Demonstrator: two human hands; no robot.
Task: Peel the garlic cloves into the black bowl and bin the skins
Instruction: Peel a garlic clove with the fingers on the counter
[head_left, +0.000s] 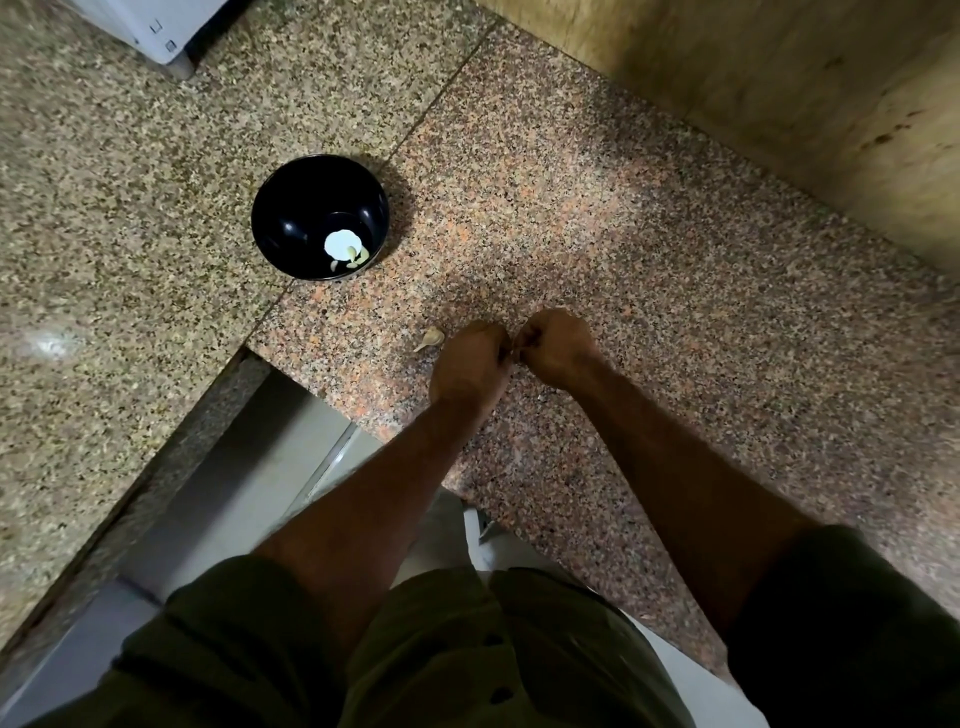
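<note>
The black bowl (291, 208) stands on the granite counter to the upper left of my hands, with a few pale peeled cloves (353, 255) and a bright glare spot inside. One unpeeled garlic clove (432, 338) lies on the counter just left of my left hand (470, 358). My right hand (556, 345) meets the left, fingers of both curled together over something small. What they hold is hidden by the fingers.
The speckled granite counter (623, 260) runs to a tan wall (779, 104) at the upper right. A white appliance corner (156, 31) sits at the top left. Below the counter's front edge a grey cabinet face (249, 467) shows.
</note>
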